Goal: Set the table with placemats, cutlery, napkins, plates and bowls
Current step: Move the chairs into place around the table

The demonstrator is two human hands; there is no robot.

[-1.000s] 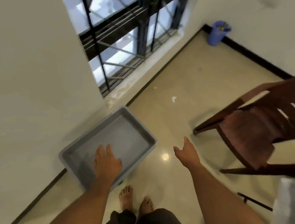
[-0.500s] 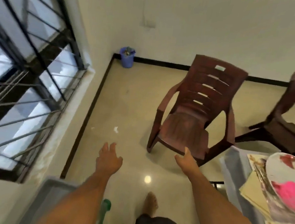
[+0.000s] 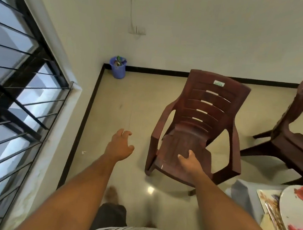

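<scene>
Both hands reach forward, holding nothing. Left hand hangs over the beige tiled floor, left of the brown slatted plastic armchair, fingers loosely curled and spread. Right hand is in front of the armchair's seat edge, fingers relaxed; contact cannot be told. Right of the armchair, at the frame's lower right corner: a white round plate with red and pink print on floral patterned placemats, over a grey tray. A second brown chair is further right; a blue plastic bin stands in the corner behind.

Striped shirt, dark trousers, bare forearms
</scene>
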